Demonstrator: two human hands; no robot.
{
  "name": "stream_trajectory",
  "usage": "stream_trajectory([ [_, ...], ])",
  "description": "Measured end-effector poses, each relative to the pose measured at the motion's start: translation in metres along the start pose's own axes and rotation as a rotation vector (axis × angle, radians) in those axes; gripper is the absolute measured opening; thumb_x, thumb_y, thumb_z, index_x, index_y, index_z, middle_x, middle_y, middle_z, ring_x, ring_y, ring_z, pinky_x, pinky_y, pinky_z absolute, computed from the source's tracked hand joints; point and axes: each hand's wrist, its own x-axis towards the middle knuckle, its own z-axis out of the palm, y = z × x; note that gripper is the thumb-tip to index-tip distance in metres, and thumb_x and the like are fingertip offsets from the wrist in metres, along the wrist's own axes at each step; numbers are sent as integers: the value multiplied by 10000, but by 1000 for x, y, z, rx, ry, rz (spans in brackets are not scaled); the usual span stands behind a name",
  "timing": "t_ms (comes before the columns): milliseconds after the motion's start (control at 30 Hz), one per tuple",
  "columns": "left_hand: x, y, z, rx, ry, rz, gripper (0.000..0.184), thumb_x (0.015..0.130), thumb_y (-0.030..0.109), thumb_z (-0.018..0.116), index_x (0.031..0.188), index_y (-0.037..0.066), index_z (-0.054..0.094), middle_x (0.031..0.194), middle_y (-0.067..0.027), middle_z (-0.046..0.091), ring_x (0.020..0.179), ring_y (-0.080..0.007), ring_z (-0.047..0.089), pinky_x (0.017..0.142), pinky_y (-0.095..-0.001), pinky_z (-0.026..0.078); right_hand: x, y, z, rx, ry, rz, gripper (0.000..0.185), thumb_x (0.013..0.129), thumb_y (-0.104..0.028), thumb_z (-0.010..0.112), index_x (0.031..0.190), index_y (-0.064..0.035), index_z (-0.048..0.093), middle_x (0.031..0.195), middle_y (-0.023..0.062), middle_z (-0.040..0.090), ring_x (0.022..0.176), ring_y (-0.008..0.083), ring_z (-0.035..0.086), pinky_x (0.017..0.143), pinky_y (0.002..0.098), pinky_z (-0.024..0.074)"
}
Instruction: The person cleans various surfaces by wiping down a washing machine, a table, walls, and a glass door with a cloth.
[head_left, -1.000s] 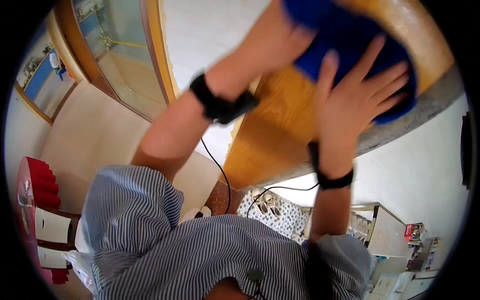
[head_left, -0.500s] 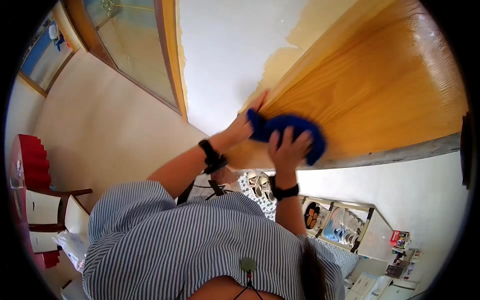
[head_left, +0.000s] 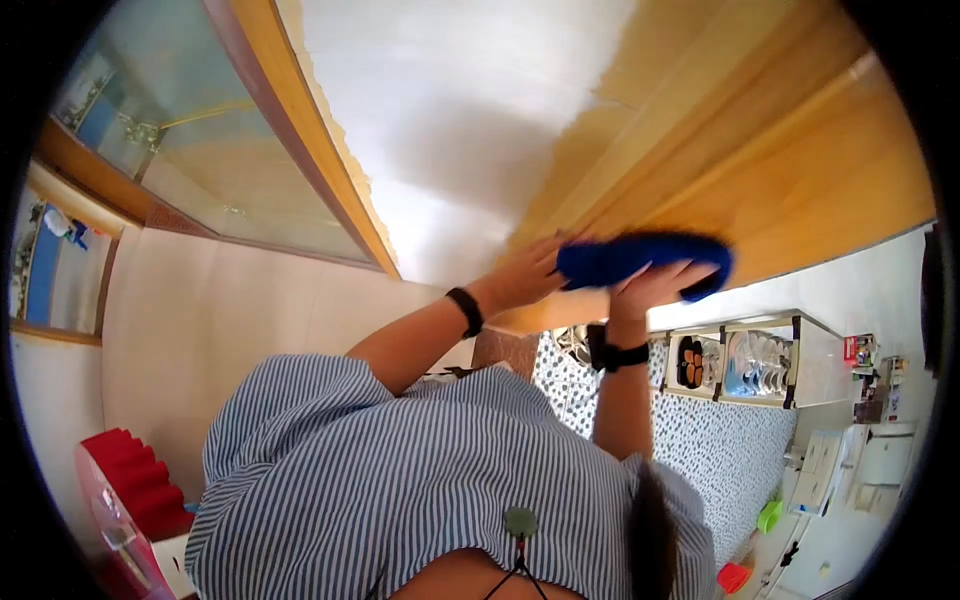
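Fingers outstretched, my right hand (head_left: 652, 288) lies over the blue cloth (head_left: 640, 256), which rests against the wooden panel (head_left: 800, 190). My left hand (head_left: 520, 277) touches the cloth's other end beside the panel's edge; whether it grips, I cannot tell. Past the black band (head_left: 627, 357) on my right wrist is a light-framed shoe rack (head_left: 820, 365) beside speckled flooring (head_left: 725, 450).

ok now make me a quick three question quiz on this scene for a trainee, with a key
1. Multiple choice: what colour is the cloth that the right hand touches?
a) red
b) blue
c) green

2. True or false: only the left wrist wears a black band.

3. Fill in: the open rack at the right of the picture holds ____.

Key:
1. b
2. False; each wrist has a black band.
3. footwear
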Motion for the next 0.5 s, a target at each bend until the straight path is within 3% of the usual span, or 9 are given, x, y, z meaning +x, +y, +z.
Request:
stream_trajectory([
  [100, -54, -9, -22, 96, -226, 17, 361, 872, 159, 594, 1230, 112, 607, 1325, -119, 553, 1111, -308, 580, 930, -396, 475, -112, 16, 37, 318, -185, 359, 819, 948, -556, 464, 1483, 10, 212, 1524, 296, 207, 1377, 431, 279, 1152, 537, 186],
  [133, -60, -11, -23, -140, -207, -144, 375, 863, 124, 613, 1237, 112, 615, 1271, -103, 585, 1011, -291, 619, 874, -380, 501, -130, 14, 44, 353, -187, 381, 857, 935, -568, 488, 1493, 8, 187, 1536, 259, 207, 1384, 399, 272, 1158, 513, 175],
  [167, -50, -11, -49, 12, -11, 45, 347, 849, 100, 639, 1195, 93, 641, 1232, -116, 589, 924, -272, 634, 796, -375, 522, -140, 10, 50, 385, -193, 403, 897, 923, -581, 513, 1502, 7, 163, 1547, 222, 206, 1391, 368, 265, 1165, 489, 164],
  [233, -37, -23, -79, 19, 173, 32, 311, 771, 60, 722, 1079, 72, 682, 1168, -122, 596, 883, -258, 633, 731, -376, 526, -77, -34, 68, 222, 36, 117, 972, 901, -581, 564, 1521, 2, 94, 1571, 194, 172, 1421, 346, 211, 1178, 465, 119],
  [300, 8, -41, -129, 95, 399, 43, 279, 762, 4, 717, 1036, 37, 682, 1144, -153, 599, 850, -284, 631, 701, -378, 519, 26, -99, 82, 539, 212, 246, 961, 919, -517, 565, 1529, 12, 44, 1588, 227, 93, 1453, 388, 123, 1184, 483, 59],
  [367, 51, -64, -167, 219, 551, 1, 250, 765, -33, 681, 1014, -2, 683, 1109, -182, 611, 847, -323, 628, 694, -388, 517, 140, -149, 57, 741, 128, 278, 837, 958, -387, 525, 1518, 43, 75, 1586, 278, 31, 1457, 451, 65, 1182, 518, 26],
  [400, 81, -71, -199, 255, 566, 52, 321, 781, -50, 648, 1096, 9, 648, 1064, -192, 580, 850, -326, 596, 730, -397, 506, 221, -173, 40, 372, 153, -63, 766, 969, -307, 511, 1509, 63, 112, 1578, 305, 12, 1452, 483, 47, 1179, 533, 19],
  [433, 114, -74, -236, 216, 435, 16, 430, 767, -58, 628, 1181, 58, 637, 1096, -168, 576, 898, -333, 579, 791, -405, 495, 271, -180, 55, 370, 241, 0, 711, 972, -275, 484, 1502, 65, 153, 1568, 319, 35, 1447, 493, 50, 1177, 544, 22],
  [500, 177, -75, -293, 308, 469, 116, 511, 739, -54, 592, 1226, 97, 626, 1142, -122, 555, 1011, -322, 566, 850, -399, 482, 355, -184, 70, 266, 414, 91, 647, 972, -258, 458, 1488, 56, 225, 1553, 332, 94, 1439, 506, 75, 1175, 556, 42],
])
